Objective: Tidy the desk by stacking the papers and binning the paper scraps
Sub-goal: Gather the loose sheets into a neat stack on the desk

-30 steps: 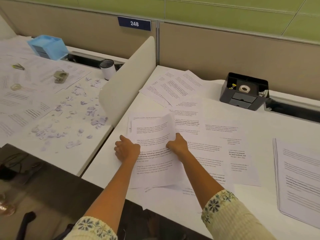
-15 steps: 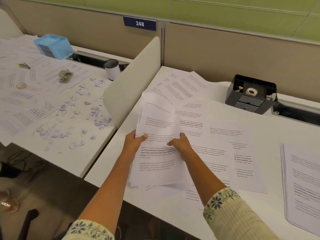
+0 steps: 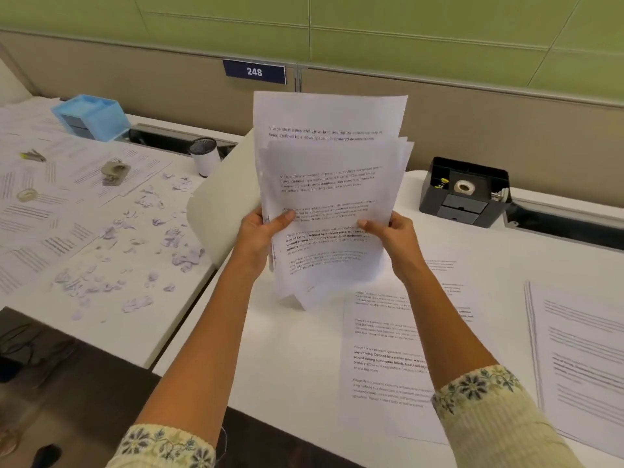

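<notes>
Papers (image 3: 329, 197) upright, both hands' fingers (image 3: 283, 219) clamped

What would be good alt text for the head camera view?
Left hand and right hand hold an uneven bundle of printed white sheets upright above a white desk; torn white paper scraps litter the neighbouring desk on the left.

Thin matt white printed paper sheets (image 3: 332, 184) bend between the fingers (image 3: 283, 218); below them, the smooth white laminate counter (image 3: 290, 359) has a faint sheen.
</notes>
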